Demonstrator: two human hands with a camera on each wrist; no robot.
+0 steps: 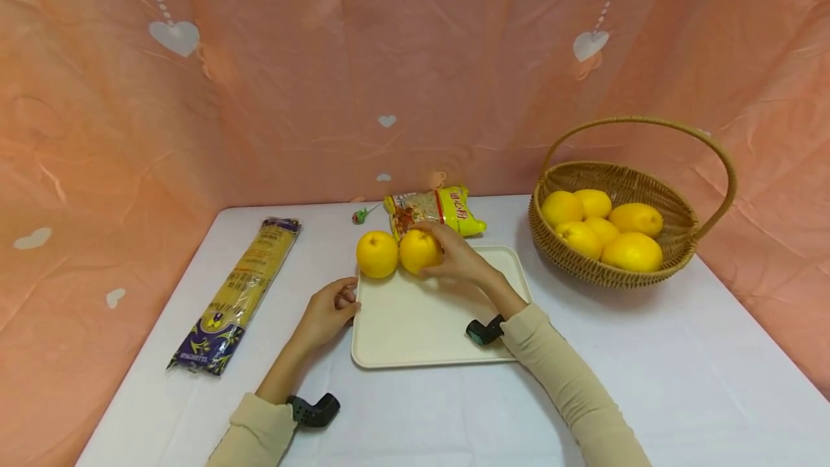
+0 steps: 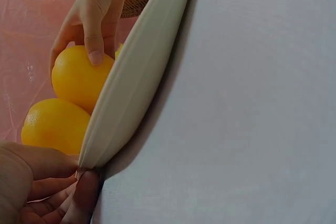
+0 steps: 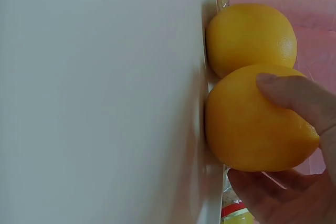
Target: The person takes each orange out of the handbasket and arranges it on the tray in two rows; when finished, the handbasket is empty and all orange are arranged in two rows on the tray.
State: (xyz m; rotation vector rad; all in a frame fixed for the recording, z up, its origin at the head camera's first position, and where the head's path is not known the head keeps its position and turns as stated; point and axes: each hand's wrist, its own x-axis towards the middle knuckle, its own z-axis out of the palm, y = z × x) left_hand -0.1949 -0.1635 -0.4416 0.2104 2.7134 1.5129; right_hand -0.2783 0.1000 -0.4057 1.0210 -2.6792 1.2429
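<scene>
My right hand (image 1: 454,254) grips a yellow lemon (image 1: 418,251) at the back edge of a cream tray (image 1: 415,330). In the right wrist view the thumb lies across this lemon (image 3: 257,124), with fingers curled beneath it. Close against it, at the tray's back left corner, sits another lemon (image 1: 377,254). My left hand (image 1: 328,314) pinches the tray's left rim between thumb and fingers, seen closely in the left wrist view, where the tray (image 2: 136,82) appears edge-on.
A wicker basket (image 1: 583,276) with a tall handle holds several lemons at the right. Behind the tray lie a yellow food packet (image 1: 457,212) and a small lollipop (image 1: 359,216). A spaghetti pack (image 1: 240,294) lies at the left on the white table (image 1: 415,416).
</scene>
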